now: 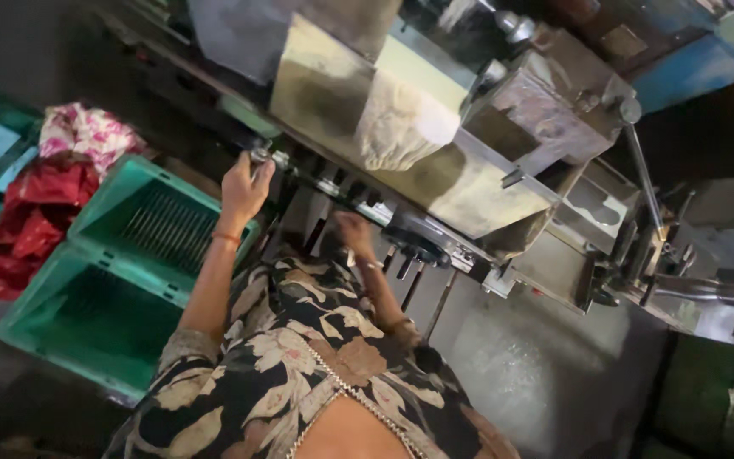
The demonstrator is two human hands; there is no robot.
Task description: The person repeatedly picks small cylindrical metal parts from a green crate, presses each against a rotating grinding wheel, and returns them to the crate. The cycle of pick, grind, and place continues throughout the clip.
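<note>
My left hand, with an orange band on its wrist, reaches up and closes around a small metal knob at the left end of a long metal machine. My right hand, wearing a thin bangle, is pressed against the dark row of parts under the machine's front rail. Its fingers are curled and what they hold is hidden. A pale, rough lump sits in the machine's slanted metal trough. My floral garment fills the lower middle.
Two green plastic crates stand on the floor at left, with red and pink cloth beside them. A long lever with a metal handle sticks out at the machine's right. A grey metal panel lies below the machine.
</note>
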